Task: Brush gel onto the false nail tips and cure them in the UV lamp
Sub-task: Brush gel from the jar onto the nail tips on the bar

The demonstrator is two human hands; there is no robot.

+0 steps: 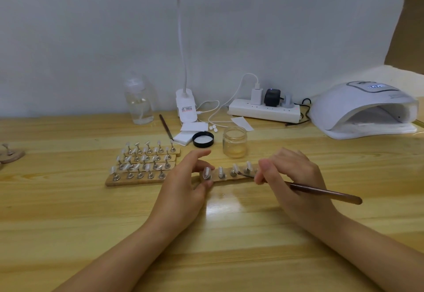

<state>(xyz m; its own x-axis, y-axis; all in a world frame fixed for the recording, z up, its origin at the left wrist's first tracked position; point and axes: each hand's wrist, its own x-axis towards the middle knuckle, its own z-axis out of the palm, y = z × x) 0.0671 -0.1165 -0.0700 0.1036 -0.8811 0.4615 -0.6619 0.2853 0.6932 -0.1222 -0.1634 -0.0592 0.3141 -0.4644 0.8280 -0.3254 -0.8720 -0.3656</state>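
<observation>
A wooden strip (226, 179) with several clear nail tips on metal stands lies in front of me. My left hand (185, 183) pinches its left end between thumb and fingers, beside the leftmost tip (206, 172). My right hand (291, 177) grips a brown brush (325, 192), and the brush's tip touches near the third stand (234, 172). The gel jar (234, 142) stands uncapped just behind the strip. The white UV lamp (364, 110) sits at the far right with its mouth facing me.
Stacked wooden strips (142, 165) full of nail tips lie to the left. Behind are a black lid (203, 139), white pads (183, 138), a second brush (166, 127), a clear bottle (138, 101), a clip lamp (186, 108) and a power strip (263, 110).
</observation>
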